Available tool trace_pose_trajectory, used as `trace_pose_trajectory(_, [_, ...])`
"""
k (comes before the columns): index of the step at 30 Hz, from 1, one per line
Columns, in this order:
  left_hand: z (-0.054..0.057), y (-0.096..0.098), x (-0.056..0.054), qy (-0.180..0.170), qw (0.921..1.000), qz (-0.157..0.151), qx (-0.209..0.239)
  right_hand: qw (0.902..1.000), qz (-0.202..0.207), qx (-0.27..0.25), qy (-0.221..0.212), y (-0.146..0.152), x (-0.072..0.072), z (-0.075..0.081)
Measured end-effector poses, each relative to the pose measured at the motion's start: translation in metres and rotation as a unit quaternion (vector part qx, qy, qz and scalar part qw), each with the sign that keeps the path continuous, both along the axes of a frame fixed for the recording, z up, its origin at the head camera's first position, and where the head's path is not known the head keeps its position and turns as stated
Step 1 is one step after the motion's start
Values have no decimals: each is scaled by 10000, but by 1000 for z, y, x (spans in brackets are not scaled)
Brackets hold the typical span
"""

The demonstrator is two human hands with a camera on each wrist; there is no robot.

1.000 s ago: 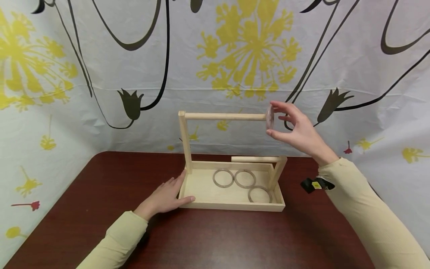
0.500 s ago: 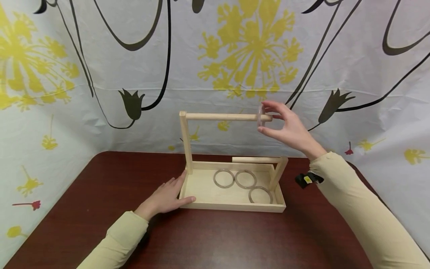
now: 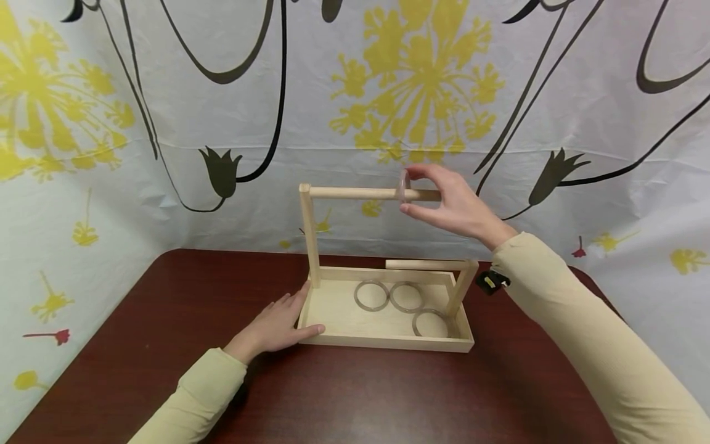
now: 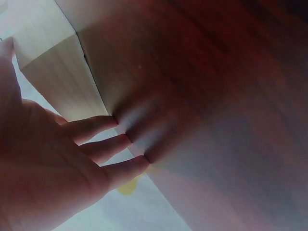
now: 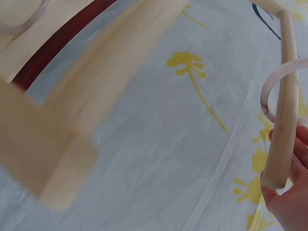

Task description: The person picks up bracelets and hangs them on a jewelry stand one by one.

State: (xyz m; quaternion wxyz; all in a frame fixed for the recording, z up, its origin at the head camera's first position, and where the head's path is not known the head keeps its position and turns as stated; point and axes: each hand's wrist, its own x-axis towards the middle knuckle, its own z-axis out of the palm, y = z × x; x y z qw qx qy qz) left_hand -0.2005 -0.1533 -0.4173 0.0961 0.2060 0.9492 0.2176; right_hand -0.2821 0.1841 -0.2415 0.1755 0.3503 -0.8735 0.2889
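My right hand (image 3: 452, 202) pinches a translucent pinkish ring (image 3: 403, 187) between thumb and fingers. This ring encircles the upper wooden rod (image 3: 355, 193), with the rod's free end pointing into my palm. In the right wrist view, the ring (image 5: 265, 98) also loops round the rod (image 5: 285, 110). Light wood makes up the tray (image 3: 383, 343), whose left end carries the tall post (image 3: 309, 240). My left hand (image 3: 272, 325) rests against the tray's left end, fingers extended and thumb over the front rim. Fingertips touch the table in the left wrist view.
Three similar rings lie flat in the tray, including a left one (image 3: 355, 296) and a front one (image 3: 414, 323). A shorter post (image 3: 461, 290) at the right end bears a lower rod (image 3: 424, 265). Behind the dark red table (image 3: 355, 394) hangs a patterned cloth (image 3: 266, 216).
My right hand has moved left, sliding the ring from the upper rod's free end further along it. My left hand stays at the tray, and the three lying rings have not moved.
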Motion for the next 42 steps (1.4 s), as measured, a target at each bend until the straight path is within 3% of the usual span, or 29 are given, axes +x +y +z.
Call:
trace_pose_trajectory(7, [2, -1, 2, -9, 10000, -15, -7, 9975, 20, 433, 555, -13, -3, 0])
trace_pose_trajectory(12, [3, -2, 2, -10, 10000, -9, 35, 9971, -43, 584, 488, -21, -3, 1])
trace_pose_trajectory(32, [1, -2, 2, -82, 10000, 53, 0, 9936, 362, 872, 621, -80, -3, 0])
trace_pose_trajectory(42, [0, -1, 0, -142, 9999, 63, 16, 9867, -171, 1422, 763, -100, -3, -2])
